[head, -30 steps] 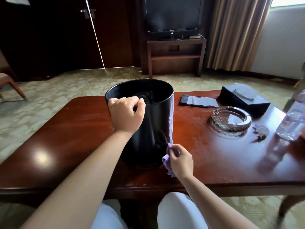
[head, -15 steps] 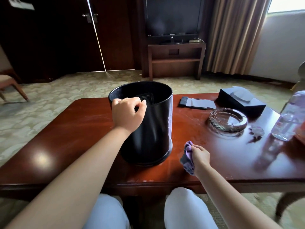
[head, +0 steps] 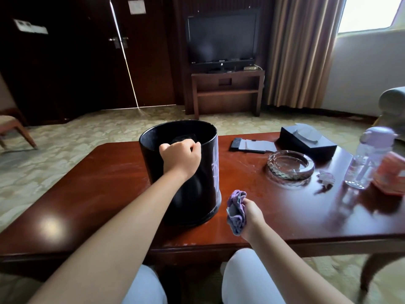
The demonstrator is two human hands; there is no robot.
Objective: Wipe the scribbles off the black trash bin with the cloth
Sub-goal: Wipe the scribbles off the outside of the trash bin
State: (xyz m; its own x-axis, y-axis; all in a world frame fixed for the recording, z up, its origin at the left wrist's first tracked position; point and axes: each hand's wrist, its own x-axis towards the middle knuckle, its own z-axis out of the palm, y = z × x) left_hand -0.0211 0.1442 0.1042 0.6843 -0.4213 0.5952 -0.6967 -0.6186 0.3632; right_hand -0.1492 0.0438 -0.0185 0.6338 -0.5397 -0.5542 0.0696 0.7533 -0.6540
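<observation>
Your left hand point(head: 180, 157) curls over the near rim of the tall, round black plastic trash bin point(head: 192, 194), which stands upright on the polished reddish wooden table point(head: 87, 194). Your right hand point(head: 252, 212) grips the bunched lilac cloth point(head: 236, 208) just beside the bin's base, not touching it. Pale scribbles point(head: 215, 170) run top to bottom down the bin's wall, up and to the left of the cloth hand, the nearer of your two. That forearm reaches forward low over the table edge, cloth facing the bin. Wiping likely resumes with an upward stroke.
</observation>
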